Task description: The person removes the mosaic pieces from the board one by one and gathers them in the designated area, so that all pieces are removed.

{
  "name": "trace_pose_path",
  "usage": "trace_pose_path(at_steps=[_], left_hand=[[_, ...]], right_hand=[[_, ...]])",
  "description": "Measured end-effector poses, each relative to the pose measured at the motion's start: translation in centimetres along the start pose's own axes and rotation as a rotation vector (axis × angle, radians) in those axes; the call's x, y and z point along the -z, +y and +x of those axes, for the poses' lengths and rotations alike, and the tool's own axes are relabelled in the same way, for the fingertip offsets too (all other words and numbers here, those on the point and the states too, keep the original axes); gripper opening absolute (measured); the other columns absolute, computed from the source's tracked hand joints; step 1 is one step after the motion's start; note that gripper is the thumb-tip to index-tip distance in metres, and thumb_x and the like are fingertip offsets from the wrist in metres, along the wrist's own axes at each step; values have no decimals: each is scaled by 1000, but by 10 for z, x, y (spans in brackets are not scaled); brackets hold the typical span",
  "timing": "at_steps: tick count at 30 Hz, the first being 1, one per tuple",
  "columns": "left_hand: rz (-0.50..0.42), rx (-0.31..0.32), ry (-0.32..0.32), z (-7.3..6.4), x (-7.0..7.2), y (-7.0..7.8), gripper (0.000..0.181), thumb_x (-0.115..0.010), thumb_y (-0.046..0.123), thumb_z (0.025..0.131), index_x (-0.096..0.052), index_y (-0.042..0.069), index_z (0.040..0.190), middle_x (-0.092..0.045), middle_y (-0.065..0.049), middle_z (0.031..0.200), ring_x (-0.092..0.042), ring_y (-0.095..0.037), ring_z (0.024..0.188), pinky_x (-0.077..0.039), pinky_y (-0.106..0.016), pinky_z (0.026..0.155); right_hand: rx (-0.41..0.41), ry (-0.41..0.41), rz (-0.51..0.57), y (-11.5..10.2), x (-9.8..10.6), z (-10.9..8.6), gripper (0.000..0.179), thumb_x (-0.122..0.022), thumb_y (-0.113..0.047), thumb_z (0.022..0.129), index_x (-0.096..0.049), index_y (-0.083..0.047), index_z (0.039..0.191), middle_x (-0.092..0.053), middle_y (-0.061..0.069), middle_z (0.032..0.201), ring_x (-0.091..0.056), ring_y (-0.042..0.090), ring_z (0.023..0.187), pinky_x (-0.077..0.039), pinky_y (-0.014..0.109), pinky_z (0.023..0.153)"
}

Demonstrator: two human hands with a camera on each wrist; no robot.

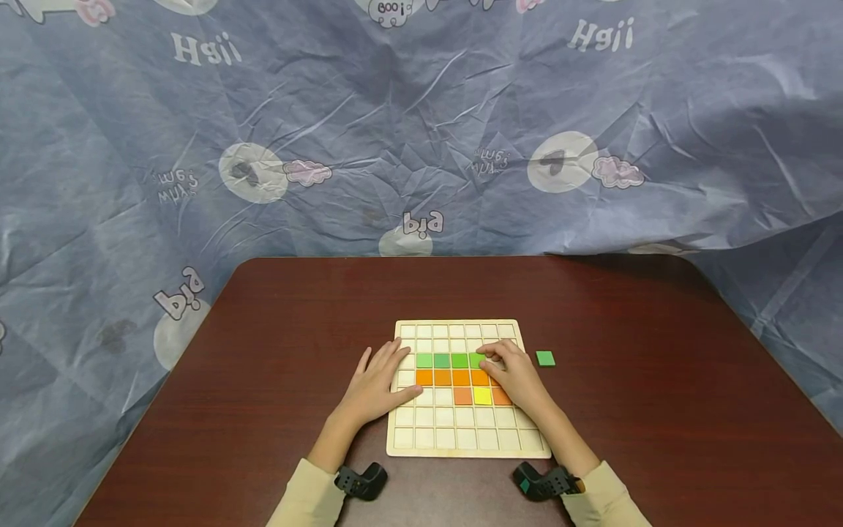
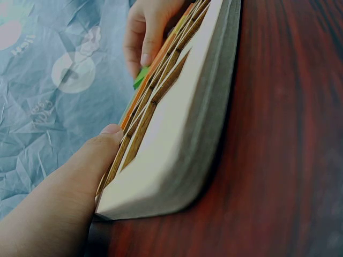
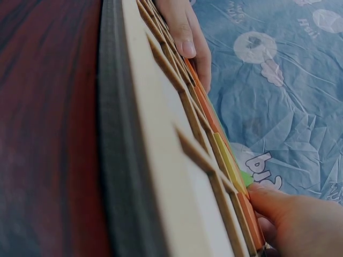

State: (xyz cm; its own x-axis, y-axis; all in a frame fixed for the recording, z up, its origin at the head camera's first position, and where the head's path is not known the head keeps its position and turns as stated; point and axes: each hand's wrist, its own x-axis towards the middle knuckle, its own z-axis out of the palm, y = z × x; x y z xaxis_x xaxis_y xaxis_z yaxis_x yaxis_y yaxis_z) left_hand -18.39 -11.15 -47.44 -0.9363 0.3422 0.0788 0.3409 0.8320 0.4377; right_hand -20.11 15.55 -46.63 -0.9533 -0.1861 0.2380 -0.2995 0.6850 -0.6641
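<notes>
A pale wooden grid board (image 1: 469,452) lies on the table. My left hand (image 1: 377,384) rests along its left edge, fingers spread, with the thumb (image 2: 102,147) on the rim. My right hand (image 1: 519,377) reaches over the right side of the grid and pinches a green square tile (image 1: 476,360) at the right end of the green row. In the left wrist view this tile (image 2: 141,78) tilts up from the board under the thumb. Green tiles (image 1: 442,360) fill cells to its left. Below run a row of orange tiles (image 1: 443,378) and, lower, a yellow tile (image 1: 483,396) between orange ones.
One loose green tile (image 1: 545,359) lies on the dark wooden table (image 1: 316,307), just right of the board. A blue printed cloth (image 1: 395,124) hangs behind the table. Each wrist wears a black camera (image 1: 362,483) near the table's front.
</notes>
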Motion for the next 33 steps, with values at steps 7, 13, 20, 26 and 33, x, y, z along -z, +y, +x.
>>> trace_pose_path(at_steps=[7, 13, 20, 26, 33], left_hand=[[14, 1, 1, 1, 0, -1, 77, -46, 65, 80, -32, 21, 142, -20, 1, 152, -19, -17, 140, -4, -48, 114], [11, -2, 2, 1, 0, -1, 76, -47, 64, 80, -33, 20, 141, -20, 0, 152, -19, -18, 140, -4, -48, 114], [9, -4, 0, 0, 0, -1, 76, -47, 64, 81, -32, 20, 141, -20, 1, 153, -19, -18, 140, -4, -48, 114], [20, -1, -1, 0, 0, -1, 77, -46, 65, 80, -32, 21, 142, -20, 2, 152, -19, -17, 140, -5, -47, 114], [15, -2, 2, 1, -1, -2, 77, -46, 65, 80, -32, 21, 141, -20, 2, 152, -19, -17, 140, -5, -47, 114]], right_hand=[[14, 6, 20, 0, 0, 0, 19, -67, -14, 81, -64, -13, 100, -58, 0, 91, -52, 12, 83, -44, 27, 73], [18, 3, 46, -1, 1, 0, 19, -68, -13, 80, -63, -14, 98, -60, 0, 90, -53, 12, 82, -45, 26, 73], [21, -12, 64, 0, 0, 0, 19, -68, -13, 80, -60, -15, 98, -63, -1, 86, -54, 12, 80, -45, 24, 70], [14, -26, 73, 2, -1, 0, 18, -67, -13, 81, -59, -15, 97, -60, -1, 82, -52, 10, 73, -43, 21, 64], [47, -18, 76, 2, -2, 0, 23, -67, -13, 81, -63, -17, 103, -60, -1, 83, -49, 7, 68, -44, 19, 60]])
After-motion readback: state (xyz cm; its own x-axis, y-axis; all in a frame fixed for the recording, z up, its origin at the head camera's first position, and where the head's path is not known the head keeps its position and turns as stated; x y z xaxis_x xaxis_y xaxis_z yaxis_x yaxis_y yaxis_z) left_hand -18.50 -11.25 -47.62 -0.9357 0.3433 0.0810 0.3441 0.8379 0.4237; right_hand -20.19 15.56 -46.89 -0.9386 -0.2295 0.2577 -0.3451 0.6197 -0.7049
